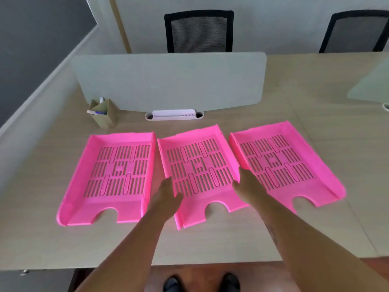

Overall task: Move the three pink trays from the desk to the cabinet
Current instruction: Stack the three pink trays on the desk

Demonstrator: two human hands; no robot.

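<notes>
Three pink slotted trays lie side by side on the wooden desk point(231, 245): the left tray point(114, 175), the middle tray point(200, 171) and the right tray point(282, 163). My left hand point(167, 196) grips the middle tray's left wall, thumb lying inside the tray. My right hand point(247, 184) holds that tray's right wall, in the gap beside the right tray. The middle tray rests flat on the desk. No cabinet is in view.
A grey divider screen point(168, 81) stands behind the trays, with a white cable box point(174, 115) at its foot. A cardboard pen holder point(103, 113) sits at the back left. Two black mesh chairs point(199, 31) stand beyond the desk.
</notes>
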